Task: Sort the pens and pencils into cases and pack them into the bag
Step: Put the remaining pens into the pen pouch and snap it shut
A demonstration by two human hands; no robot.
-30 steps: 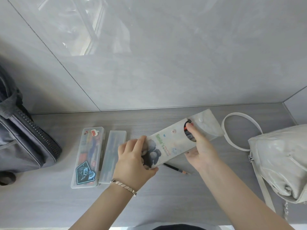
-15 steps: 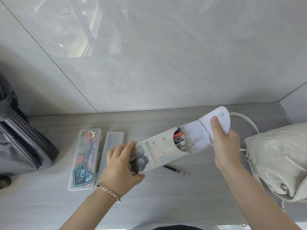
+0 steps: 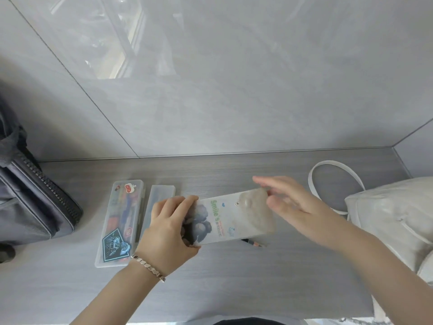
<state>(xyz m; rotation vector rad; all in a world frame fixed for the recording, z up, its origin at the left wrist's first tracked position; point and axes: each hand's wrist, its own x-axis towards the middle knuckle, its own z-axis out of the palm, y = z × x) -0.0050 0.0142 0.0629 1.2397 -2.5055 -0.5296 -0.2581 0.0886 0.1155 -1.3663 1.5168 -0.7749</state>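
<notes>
While left hand point(image 3: 168, 228) grips flat white printed plastic pouch point(image 3: 225, 221), flap point(image 3: 254, 204) folded over, right hand point(image 3: 293, 205) hovers loose-fingered; dark pencil point(image 3: 254, 243) unsorted, nothing bagged.

- Grey wood-grain worktop point(image 3: 234, 277), running the full width and meeting the wall along a straight back edge.
- Glossy pale grey wall point(image 3: 234, 102) of large panels, with a thin dark seam point(image 3: 93, 99) slanting down from the upper left.
- Bright, blurred reflection point(image 3: 112, 43) on the upper left panels.
- Side wall point(image 3: 419, 146) forming a corner at the right.
- Silver link bracelet point(image 3: 147, 267) round a wrist.
- Dark fabric point(image 3: 246, 322) at the bottom edge.
</notes>
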